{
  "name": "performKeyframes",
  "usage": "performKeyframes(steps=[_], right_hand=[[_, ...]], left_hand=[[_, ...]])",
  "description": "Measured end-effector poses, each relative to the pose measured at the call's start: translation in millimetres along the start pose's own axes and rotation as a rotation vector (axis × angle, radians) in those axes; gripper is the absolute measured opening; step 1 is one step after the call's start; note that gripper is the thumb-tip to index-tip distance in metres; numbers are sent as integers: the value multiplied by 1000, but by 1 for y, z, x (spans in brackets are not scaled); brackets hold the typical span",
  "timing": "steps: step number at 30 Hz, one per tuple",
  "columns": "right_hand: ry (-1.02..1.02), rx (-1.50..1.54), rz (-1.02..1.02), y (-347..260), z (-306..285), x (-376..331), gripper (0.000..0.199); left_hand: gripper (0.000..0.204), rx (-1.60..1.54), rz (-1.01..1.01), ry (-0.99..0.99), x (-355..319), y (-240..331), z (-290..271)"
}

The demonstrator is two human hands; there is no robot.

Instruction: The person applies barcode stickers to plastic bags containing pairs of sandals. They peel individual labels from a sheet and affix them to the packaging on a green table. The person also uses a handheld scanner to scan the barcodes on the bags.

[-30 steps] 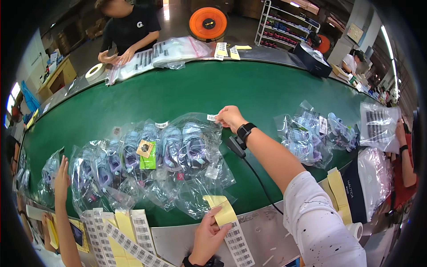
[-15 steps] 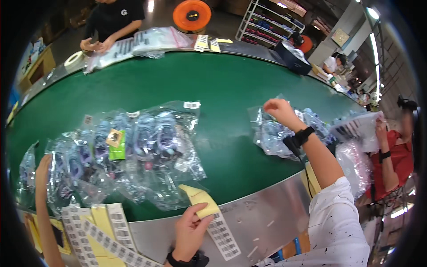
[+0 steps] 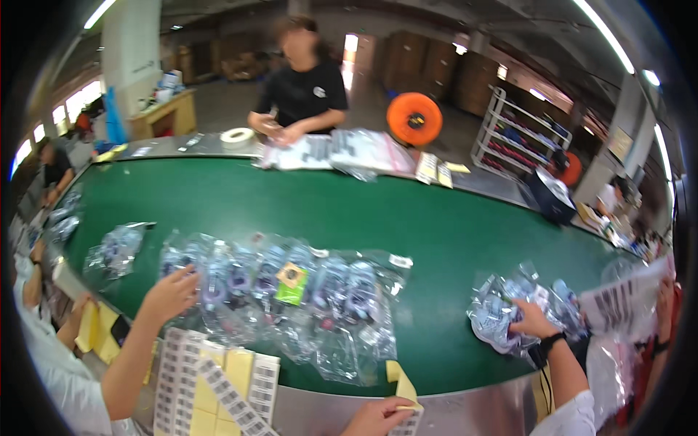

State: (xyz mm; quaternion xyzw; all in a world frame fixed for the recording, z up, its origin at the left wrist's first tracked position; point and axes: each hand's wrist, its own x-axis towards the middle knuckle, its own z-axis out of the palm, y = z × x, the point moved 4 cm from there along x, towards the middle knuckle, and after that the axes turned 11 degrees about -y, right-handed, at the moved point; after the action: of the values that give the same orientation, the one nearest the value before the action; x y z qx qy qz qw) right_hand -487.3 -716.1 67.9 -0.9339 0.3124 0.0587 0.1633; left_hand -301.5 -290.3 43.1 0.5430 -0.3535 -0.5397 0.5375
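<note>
One lone shoe bundle, light blue in clear film, lies toward the left end of the green belt. A co-worker's hand is over the near side of the belt, at the left end of the shoe row. Label sheets lie along the near edge of the belt, below that row.

The shoe row is on the near half of the belt, with a green packet on top. Expected handling: light, soft shoes; thin, slippery film that slides and creases. Take hold through the film around a shoe body; avoid loose bag corners.

Left hand: at the near edge of the belt, thumb and fingers pinching a label strip. Expected handling: feather-light, limp, prone to curl and tear. Hold by the yellow backing, clear of the printed faces.

Right hand: over the right part of the belt, fingers partly curled at the shoe cluster; whether the grip is closed cannot be told. Farther right, a printed bag is held up beside the belt.
</note>
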Motion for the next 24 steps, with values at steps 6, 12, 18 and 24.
performKeyframes(steps=[6, 12, 18, 24], right_hand=[[83, 284, -2, -129, 40, 31, 78], [-51, 785, -326, -242, 91, 59, 84], [285, 376, -587, -272, 58, -21, 42], [-135, 624, -422, -290, 82, -89, 12]], left_hand=[[20, 73, 153, 45, 6, -11, 1], [18, -67, 96, 113, 6, -18, 1], [18, -228, 173, 205, 11, -30, -7], [21, -243, 197, 214, 9, -34, -6]])
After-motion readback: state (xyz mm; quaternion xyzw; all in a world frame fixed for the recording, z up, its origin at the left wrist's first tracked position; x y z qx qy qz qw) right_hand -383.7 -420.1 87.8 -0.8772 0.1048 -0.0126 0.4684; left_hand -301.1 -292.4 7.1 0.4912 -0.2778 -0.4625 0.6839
